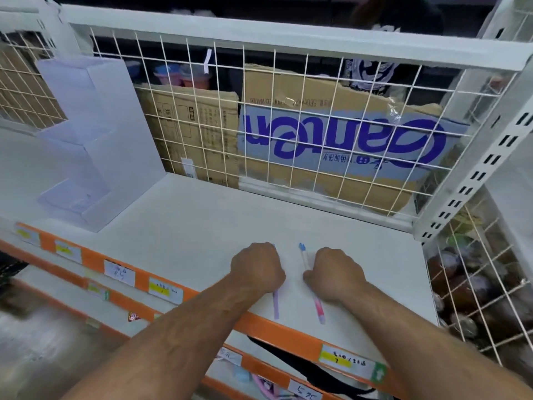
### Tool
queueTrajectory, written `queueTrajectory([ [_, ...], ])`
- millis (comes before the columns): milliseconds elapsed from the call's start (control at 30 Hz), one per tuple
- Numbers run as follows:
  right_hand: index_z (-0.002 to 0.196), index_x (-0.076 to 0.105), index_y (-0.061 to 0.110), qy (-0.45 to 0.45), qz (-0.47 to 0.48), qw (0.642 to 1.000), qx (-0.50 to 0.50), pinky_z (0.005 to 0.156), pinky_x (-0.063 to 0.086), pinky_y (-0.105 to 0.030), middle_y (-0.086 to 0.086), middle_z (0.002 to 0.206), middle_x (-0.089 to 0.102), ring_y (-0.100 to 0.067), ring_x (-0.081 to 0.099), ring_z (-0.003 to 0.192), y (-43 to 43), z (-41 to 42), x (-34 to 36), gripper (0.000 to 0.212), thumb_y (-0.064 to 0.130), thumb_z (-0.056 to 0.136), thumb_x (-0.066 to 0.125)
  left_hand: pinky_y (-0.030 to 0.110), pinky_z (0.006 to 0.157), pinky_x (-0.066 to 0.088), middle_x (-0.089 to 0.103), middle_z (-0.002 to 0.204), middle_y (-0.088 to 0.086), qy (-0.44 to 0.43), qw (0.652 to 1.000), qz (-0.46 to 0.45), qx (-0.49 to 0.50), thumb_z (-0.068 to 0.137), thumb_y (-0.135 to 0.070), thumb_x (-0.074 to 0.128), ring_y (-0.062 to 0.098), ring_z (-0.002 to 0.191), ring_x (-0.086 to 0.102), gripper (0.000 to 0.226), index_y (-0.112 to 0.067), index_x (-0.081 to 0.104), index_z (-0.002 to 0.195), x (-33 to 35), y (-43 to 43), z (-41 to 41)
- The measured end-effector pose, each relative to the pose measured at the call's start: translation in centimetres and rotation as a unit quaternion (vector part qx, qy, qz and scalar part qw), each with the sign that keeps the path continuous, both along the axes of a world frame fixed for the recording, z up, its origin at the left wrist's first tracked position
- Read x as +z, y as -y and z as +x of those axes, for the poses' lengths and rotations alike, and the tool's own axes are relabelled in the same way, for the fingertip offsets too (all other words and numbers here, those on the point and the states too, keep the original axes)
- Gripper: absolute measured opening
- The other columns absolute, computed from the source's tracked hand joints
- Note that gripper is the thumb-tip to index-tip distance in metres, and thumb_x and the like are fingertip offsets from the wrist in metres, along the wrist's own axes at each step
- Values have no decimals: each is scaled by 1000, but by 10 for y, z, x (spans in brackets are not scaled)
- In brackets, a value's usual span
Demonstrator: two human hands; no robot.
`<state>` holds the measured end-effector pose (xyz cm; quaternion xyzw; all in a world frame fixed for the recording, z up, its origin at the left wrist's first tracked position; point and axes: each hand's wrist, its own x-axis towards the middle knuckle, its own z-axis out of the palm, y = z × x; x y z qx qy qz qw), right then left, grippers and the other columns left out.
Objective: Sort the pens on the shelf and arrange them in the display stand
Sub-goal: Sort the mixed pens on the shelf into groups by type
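— Both hands closed up, then? What have they got

— Left hand is curled into a fist round a lilac pen. Little shows but its lower end, poking out under the fist toward the orange strip on the shelf's front edge. Right hand is curled the same way round a pink pen, with the pink end out below and a blue tip out above the knuckles. I take that for one pen, though its middle is hidden in the fist

— Which way do they lie

— Long axes run roughly front to back over the shelf, nearly parallel. The two fists sit just beside each other near the front edge

— And the display stand

— Display stand is well apart from them, at the left end of the shelf and further back, with clear plastic tiers stepping up toward the rear. It lies left of and beyond both grips, so the left hand is nearer

— Anything in the way

— Only white shelf board lies between. A wire grid closes the back, with cardboard boxes behind it. My guess is that each pen needs tipping upright first, since both are held low along the board and the tiers look open at the top
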<state>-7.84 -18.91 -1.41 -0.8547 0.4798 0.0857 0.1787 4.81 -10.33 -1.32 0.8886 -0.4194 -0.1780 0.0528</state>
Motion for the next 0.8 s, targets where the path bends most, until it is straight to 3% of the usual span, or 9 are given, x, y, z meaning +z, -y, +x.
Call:
queueTrajectory([
  [100,75,46,21,13,22,1000,-12,56,37,-25,6,76,50,-18,54,73,1,4,0,19,32,84,59,26,69,48,65,98,4,-33,999,-7,29,82,-18,59,24,94,67,10,-16,49,80,-1,0,4],
  [200,78,53,17,58,49,997,-25,54,40,-27,3,79,58,-16,56,69,1,8,0,19,35,82,59,23,54,41,57,74,-1,-82,994,-36,68,82,-20,61,17,70,61,18,-15,47,71,-1,-6,11],
  [267,82,58,13,110,73,991,-30,60,50,-31,-2,80,64,-20,63,72,-1,12,3,19,31,82,61,23,48,36,55,69,-2,-95,989,-67,86,81,-22,61,13,61,55,17,-15,49,71,2,-12,15],
  [367,78,58,11,205,117,971,-30,70,59,-39,-4,68,69,-24,67,66,-10,21,12,14,23,82,63,25,56,43,61,79,-1,-108,980,-123,111,83,-24,62,15,71,59,13,-12,58,82,10,-27,17],
  [467,80,58,8,279,168,945,-27,54,52,-30,0,51,65,-18,59,44,-29,33,24,11,17,82,65,31,72,52,69,90,4,-118,962,-185,160,86,-20,62,20,85,64,16,-7,65,94,21,-51,21],
  [533,85,59,6,310,194,931,-18,49,47,-28,-2,50,65,-17,56,39,-44,40,32,10,14,82,65,31,71,51,72,88,8,-115,950,-220,188,86,-18,63,22,84,66,17,-3,67,94,27,-71,24],
  [700,86,61,5,321,234,918,22,50,48,-30,-9,54,65,-20,56,41,-90,68,40,9,11,80,65,37,70,51,71,89,17,-95,934,-245,241,83,-17,63,27,72,62,24,5,69,88,36,-126,39],
  [800,81,62,8,318,237,916,54,54,51,-36,-13,56,68,-26,57,46,-119,91,41,7,13,79,65,40,71,52,71,87,18,-82,923,-262,268,81,-17,64,32,79,65,23,4,69,86,40,-161,54],
])
